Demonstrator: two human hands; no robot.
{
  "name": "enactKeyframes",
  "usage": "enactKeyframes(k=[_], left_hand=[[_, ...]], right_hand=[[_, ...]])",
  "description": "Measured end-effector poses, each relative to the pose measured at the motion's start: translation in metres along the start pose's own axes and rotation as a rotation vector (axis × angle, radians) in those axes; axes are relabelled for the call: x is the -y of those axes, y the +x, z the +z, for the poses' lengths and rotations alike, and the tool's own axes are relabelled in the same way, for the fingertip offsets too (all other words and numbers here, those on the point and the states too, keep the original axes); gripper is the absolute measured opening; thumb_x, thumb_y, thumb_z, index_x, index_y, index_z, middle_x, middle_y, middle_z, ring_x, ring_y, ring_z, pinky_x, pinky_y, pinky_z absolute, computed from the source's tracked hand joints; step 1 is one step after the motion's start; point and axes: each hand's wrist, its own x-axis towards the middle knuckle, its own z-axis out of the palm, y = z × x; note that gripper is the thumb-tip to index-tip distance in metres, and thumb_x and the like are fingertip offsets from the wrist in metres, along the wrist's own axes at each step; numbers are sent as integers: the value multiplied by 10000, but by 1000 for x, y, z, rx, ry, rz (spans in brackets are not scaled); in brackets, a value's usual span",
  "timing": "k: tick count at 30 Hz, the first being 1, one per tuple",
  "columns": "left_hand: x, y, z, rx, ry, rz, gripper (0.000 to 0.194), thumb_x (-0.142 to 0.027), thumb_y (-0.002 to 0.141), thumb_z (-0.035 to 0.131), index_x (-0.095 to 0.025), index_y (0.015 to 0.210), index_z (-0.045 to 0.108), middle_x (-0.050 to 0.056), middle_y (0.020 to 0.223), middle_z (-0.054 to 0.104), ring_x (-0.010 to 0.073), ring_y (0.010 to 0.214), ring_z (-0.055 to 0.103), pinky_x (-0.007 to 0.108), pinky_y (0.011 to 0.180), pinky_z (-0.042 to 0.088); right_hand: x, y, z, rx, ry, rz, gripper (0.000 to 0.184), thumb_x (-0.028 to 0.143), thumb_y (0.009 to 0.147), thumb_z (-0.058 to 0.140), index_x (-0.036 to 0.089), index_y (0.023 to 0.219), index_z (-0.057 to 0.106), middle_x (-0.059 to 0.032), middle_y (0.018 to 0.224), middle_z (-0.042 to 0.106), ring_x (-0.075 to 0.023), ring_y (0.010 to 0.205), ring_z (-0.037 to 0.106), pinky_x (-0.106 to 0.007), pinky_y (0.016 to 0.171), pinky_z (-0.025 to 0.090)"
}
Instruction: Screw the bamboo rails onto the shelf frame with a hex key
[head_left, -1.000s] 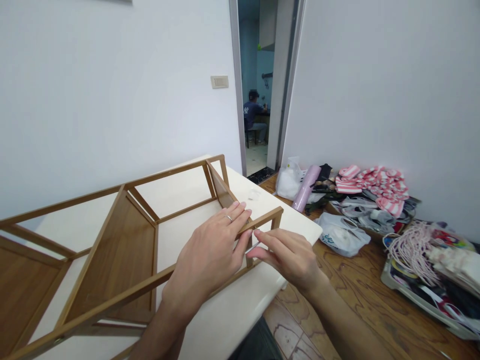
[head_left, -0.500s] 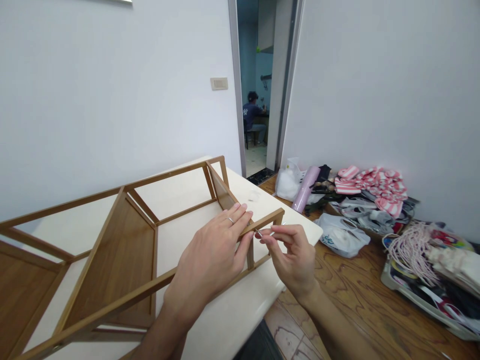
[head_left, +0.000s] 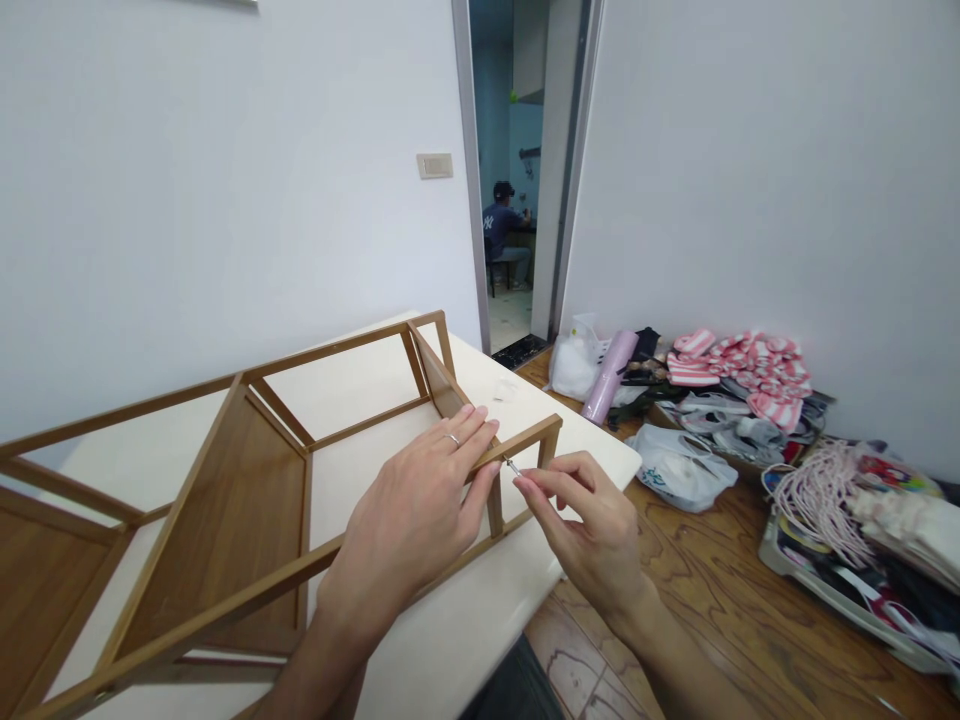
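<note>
A brown wooden shelf frame (head_left: 315,562) with slanting panels lies on its side on a white table (head_left: 480,640). My left hand (head_left: 409,490), a ring on one finger, lies over its near rail close to the right end. The fingers rest on top and the thumb presses the rail's side, gripping it. Between the thumb and fingers of my right hand (head_left: 592,515) is a thin silver metal rod (head_left: 512,466). Its tip meets the rail's outer side just beyond my left thumb. Whether the rod is a screw or a hex key I cannot tell.
A small clear plastic packet (head_left: 504,391) lies at the table's far side. On the wooden floor to the right are plastic bags (head_left: 679,468), a purple roll (head_left: 610,377), striped cloth (head_left: 757,365) and a tray (head_left: 810,590) heaped with rope. A person (head_left: 504,235) sits beyond the doorway.
My right hand has turned slightly and shifted a little down with the metal rod. My left hand keeps its hold on the rail. The view has moved slightly.
</note>
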Motion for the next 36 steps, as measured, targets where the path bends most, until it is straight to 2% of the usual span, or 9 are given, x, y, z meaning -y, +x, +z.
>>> enactKeyframes(k=[4, 7, 12, 17, 20, 25, 28, 31, 36], left_hand=[[-1, 0, 0, 3, -9, -20, 424, -278, 1084, 476, -145, 1445, 652, 86, 1543, 632, 242, 1454, 594, 437, 1227, 510], [-2, 0, -1, 7, -10, -29, 433, -275, 1088, 452, -143, 1449, 651, 85, 1547, 628, 245, 1461, 587, 437, 1223, 514], [0, 0, -1, 17, -26, -23, 455, -266, 1076, 444, -120, 1454, 651, 92, 1536, 634, 257, 1454, 594, 466, 1221, 515], [0, 0, -1, 24, -25, -29, 449, -265, 1079, 446, -128, 1457, 647, 92, 1554, 619, 249, 1474, 573, 461, 1233, 501], [0, 0, -1, 25, -34, -32, 449, -256, 1071, 445, -134, 1450, 653, 88, 1556, 616, 247, 1466, 581, 450, 1224, 509], [3, 0, 0, 45, -80, -43, 465, -280, 1071, 445, -131, 1458, 656, 80, 1558, 612, 253, 1475, 571, 465, 1232, 499], [8, 2, -2, 75, -122, -57, 435, -288, 1057, 514, -144, 1429, 688, 69, 1541, 623, 251, 1466, 579, 443, 1222, 509], [13, 6, -8, 100, -132, -48, 391, -310, 1042, 609, -185, 1396, 720, 49, 1501, 654, 249, 1441, 601, 415, 1203, 526], [16, 10, -15, 111, -126, -8, 390, -342, 1015, 710, -213, 1382, 728, 24, 1478, 680, 240, 1421, 622, 399, 1204, 524]], right_hand=[[8, -1, 2, 50, 122, 120, 67, 170, 1001, 700, 216, 1047, 717, -6, 811, 742, -122, 652, 695, -239, 646, 629], [15, -4, 7, 10, 264, 233, 240, 161, 993, 711, 231, 1221, 690, 23, 808, 767, -109, 619, 726, -210, 631, 651], [19, -4, 12, 41, 426, 280, 96, 148, 982, 722, 212, 1017, 783, -14, 876, 815, -122, 663, 781, -197, 671, 674], [15, -3, 9, 108, 528, 322, 205, 214, 916, 822, 200, 1116, 780, -38, 963, 841, -149, 741, 814, -220, 731, 699], [12, -2, 5, 162, 455, 245, 245, 214, 947, 786, 199, 1189, 751, -57, 1032, 839, -157, 768, 820, -253, 768, 711], [1, 2, 3, 127, 153, -120, 237, 182, 975, 764, 218, 1207, 735, -47, 999, 833, -152, 806, 802, -248, 803, 684], [-7, 1, 6, 83, 32, -259, 286, 169, 977, 756, 217, 1258, 733, -52, 932, 797, -158, 781, 762, -262, 725, 652], [-10, 0, 8, 26, -39, -319, 338, 149, 976, 745, 214, 1306, 715, -50, 893, 748, -158, 748, 716, -273, 673, 623], [-1, 7, 13, -30, -74, -310, 236, 117, 991, 692, 218, 1205, 688, -33, 824, 743, -155, 700, 703, -263, 644, 607]])
